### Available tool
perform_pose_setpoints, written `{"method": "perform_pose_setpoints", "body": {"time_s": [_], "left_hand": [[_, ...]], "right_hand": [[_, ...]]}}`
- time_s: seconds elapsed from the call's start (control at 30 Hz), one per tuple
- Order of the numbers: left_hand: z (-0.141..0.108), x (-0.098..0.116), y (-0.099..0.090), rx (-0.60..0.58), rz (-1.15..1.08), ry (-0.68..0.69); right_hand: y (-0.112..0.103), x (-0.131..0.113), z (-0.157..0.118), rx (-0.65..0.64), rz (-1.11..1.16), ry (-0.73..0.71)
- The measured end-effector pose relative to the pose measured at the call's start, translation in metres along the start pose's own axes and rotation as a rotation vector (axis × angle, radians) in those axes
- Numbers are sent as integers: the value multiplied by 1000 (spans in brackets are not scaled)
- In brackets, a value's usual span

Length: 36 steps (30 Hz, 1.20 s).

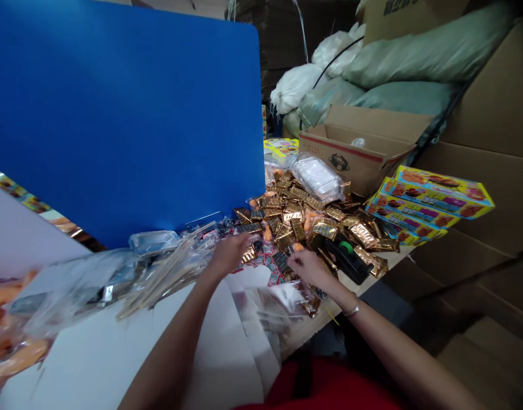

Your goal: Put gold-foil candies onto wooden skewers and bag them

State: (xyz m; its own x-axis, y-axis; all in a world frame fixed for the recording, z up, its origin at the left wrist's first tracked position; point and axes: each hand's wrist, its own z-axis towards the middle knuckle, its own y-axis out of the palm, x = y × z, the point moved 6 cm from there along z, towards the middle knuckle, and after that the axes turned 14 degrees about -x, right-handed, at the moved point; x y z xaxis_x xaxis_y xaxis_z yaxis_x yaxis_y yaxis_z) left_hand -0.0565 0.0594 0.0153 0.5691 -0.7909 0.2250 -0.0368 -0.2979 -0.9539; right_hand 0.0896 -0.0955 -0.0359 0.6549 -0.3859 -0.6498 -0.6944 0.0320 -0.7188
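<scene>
My left hand (229, 253) reaches over the near edge of a heap of gold foil packets (299, 222), its fingers touching nothing I can make out. My right hand (308, 267) lies at the heap's front, with its fingertips at a small orange piece (298, 246). I cannot tell whether that piece is held. Beyond my right hand lies a black object with a green ring (344, 259). A clear bag of thin wooden sticks (167, 273) lies left of my left hand, and another clear bag (274, 307) lies below my hands.
A blue panel (116, 114) stands behind the heap. A white sheet (116, 347) covers the left tabletop. Stacked printed boxes (432, 199) and an open cardboard carton (351, 154) stand right and behind. Large sacks (398, 74) and cardboard sheets (483, 142) fill the back.
</scene>
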Motion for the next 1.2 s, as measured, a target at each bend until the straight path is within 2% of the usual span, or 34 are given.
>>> {"method": "perform_pose_setpoints", "body": {"time_s": [0.07,0.17,0.23,0.33,0.5,0.6,0.67,0.7,0.77,0.87,0.93,1.03,1.2], "left_hand": [[11,-49,0,47,96,-208],[16,-102,8,53,130,-383],[15,-121,15,55,134,-457],[13,-130,24,92,137,-505],[9,-127,24,160,106,-511],[4,-117,11,260,83,-499],[3,-104,3,325,-37,-461],[4,-97,4,313,-168,-426],[12,-79,18,187,-474,-342],[22,-43,52,-62,-778,-225],[24,-23,72,-141,-913,-160],[26,-9,85,-134,-1114,-73],[28,-8,80,-19,-1276,4]], "right_hand": [[20,17,3,-17,-69,97],[43,27,13,-17,-121,211],[52,26,25,-11,-124,249],[57,26,46,-12,-87,264],[54,41,65,-36,55,255],[54,45,67,-38,169,208],[56,44,67,-40,265,161],[58,42,67,-43,311,136],[63,38,65,-61,384,78],[73,25,61,-125,446,-47],[79,13,58,-168,469,-147],[77,-1,55,-177,494,-270],[63,-7,58,-110,512,-349]]}}
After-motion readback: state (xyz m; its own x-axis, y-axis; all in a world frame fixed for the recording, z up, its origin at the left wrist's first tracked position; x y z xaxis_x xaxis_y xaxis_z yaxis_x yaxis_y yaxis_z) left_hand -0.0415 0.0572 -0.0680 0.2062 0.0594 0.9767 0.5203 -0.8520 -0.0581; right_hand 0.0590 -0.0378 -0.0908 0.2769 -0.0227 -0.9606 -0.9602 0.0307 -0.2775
